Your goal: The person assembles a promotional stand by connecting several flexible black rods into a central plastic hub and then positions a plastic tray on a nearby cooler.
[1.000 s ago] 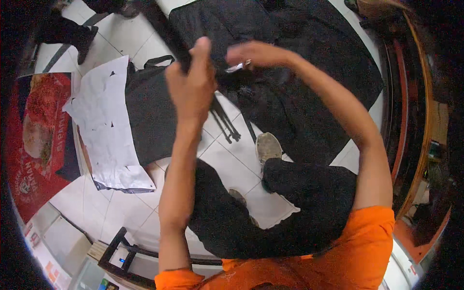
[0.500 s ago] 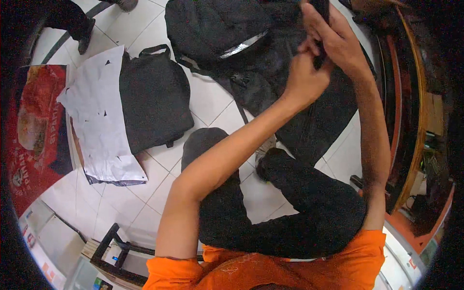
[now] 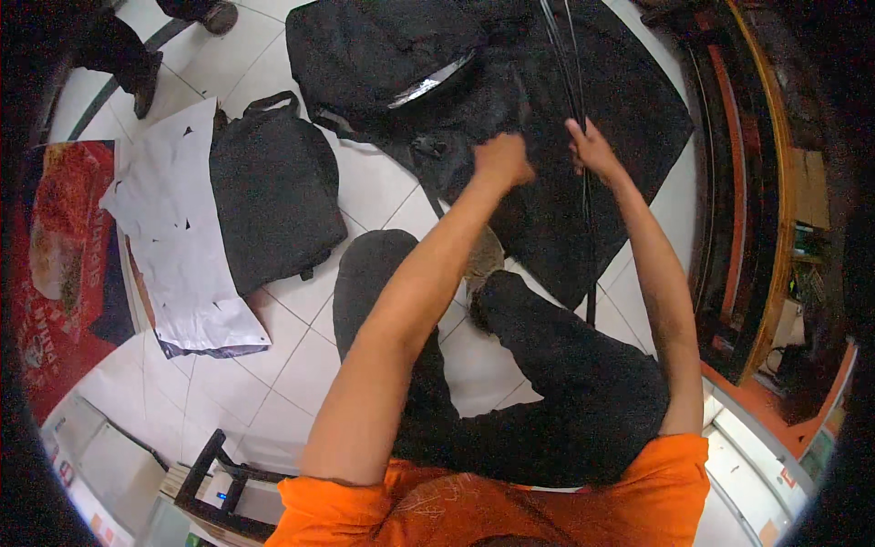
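I sit cross-legged on a white tiled floor in front of a large black fabric sheet [image 3: 629, 118] spread out with a bulky black bag [image 3: 383, 55] on it. My left hand [image 3: 503, 159] is closed in a fist on the black fabric near a strap buckle [image 3: 428, 146]. My right hand [image 3: 592, 150] grips thin black rods [image 3: 588, 264] that run from the top of the view down across the fabric toward my knee. The two hands are about a hand's width apart.
A flat black backpack [image 3: 273, 191] lies to my left beside a white sheet [image 3: 182, 246] and a red printed poster [image 3: 59, 246]. Another person's shoes [image 3: 141, 68] stand at the upper left. A wooden counter [image 3: 766, 210] curves along the right. A black stand [image 3: 210, 474] sits at the lower left.
My hands, held together and raised half a second ago, have come down and apart onto the fabric and rods. A second ago they worked further left.
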The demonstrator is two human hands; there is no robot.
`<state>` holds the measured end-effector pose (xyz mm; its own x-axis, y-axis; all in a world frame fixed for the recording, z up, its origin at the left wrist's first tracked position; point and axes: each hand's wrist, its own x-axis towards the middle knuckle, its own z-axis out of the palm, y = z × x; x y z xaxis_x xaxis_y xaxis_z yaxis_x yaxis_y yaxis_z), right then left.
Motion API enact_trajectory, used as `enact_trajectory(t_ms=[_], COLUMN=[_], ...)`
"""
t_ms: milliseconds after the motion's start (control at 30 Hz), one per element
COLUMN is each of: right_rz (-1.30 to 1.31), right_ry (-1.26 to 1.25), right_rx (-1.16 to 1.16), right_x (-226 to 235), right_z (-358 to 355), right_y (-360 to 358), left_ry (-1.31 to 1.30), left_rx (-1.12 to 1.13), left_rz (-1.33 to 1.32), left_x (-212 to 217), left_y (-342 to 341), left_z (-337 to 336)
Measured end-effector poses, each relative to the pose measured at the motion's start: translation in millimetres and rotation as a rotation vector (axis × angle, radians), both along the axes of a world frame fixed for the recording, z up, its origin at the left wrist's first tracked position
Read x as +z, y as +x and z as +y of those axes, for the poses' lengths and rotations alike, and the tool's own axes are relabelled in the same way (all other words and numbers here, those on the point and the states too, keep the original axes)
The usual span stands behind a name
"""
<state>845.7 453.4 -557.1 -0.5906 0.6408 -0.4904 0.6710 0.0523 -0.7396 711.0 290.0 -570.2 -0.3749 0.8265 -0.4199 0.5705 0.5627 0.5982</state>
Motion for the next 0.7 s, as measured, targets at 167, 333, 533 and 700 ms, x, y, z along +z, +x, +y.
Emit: enact_trajectory(t_ms=[167, 333, 533, 700], right_rz=[-0.073, -0.011, 0.115, 0.154], right_ry=[-0.115, -0.126, 0.254, 0.578], right_rx=[-0.015, 0.002, 0.148, 0.172], right_x=[-48.3, -125.6, -166.9, -133.9], right_z=[-0.8, 1.0, 13.6, 1.8], right_y=[45.4, 60.7, 101.0, 91.5], left_ry=[-0.014, -0.099, -0.058, -0.077], left_rx=[0.282, 0.144, 0.134, 0.217], left_rz=[0.456, 0.384, 0.348, 0.218], left_x=[-80.8, -139.7, -134.1, -130.7], left_y=[-50.5, -101.8, -98.4, -100.7], left_z=[-31.5, -75.3, -59.3, -61.5])
